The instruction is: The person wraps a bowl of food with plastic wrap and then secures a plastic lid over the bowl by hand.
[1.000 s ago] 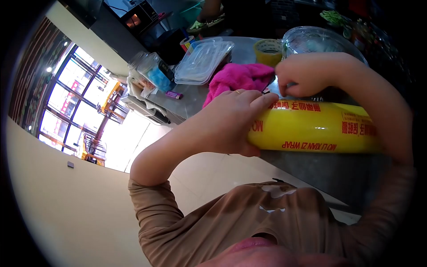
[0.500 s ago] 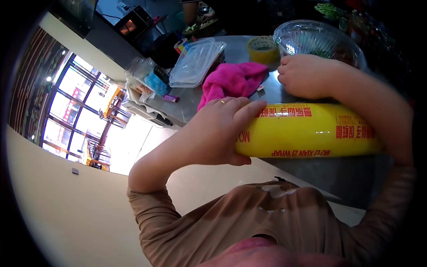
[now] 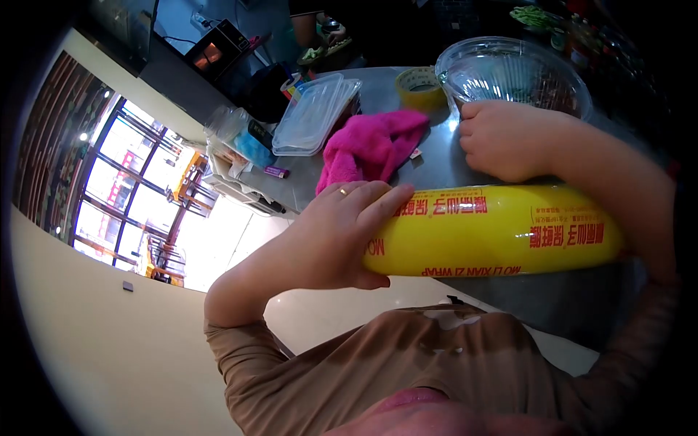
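Note:
A large yellow roll of cling film (image 3: 472, 232) with red lettering lies crosswise in front of me. My left hand (image 3: 338, 236) is closed around its left end, thumb underneath and fingers on top. Beyond the roll, my right hand (image 3: 505, 142) is curled into a fist at the near side of a round, clear plastic bowl (image 3: 512, 69). Whatever those fingers pinch is hidden. The bowl's contents look dark and green through its shiny plastic. A bright pink cloth (image 3: 378, 145) lies crumpled just past my left hand.
A roll of yellow tape (image 3: 420, 91) stands left of the bowl on the metal table (image 3: 436, 163). Farther left are a rectangular plastic container (image 3: 309, 120), a clear jar (image 3: 243, 138) and a small purple item (image 3: 276, 172). Another person's arm (image 3: 305, 30) shows at the back.
My view has shifted a little, so the table items sit slightly lower and left. Both hands and the roll keep nearly the same arrangement.

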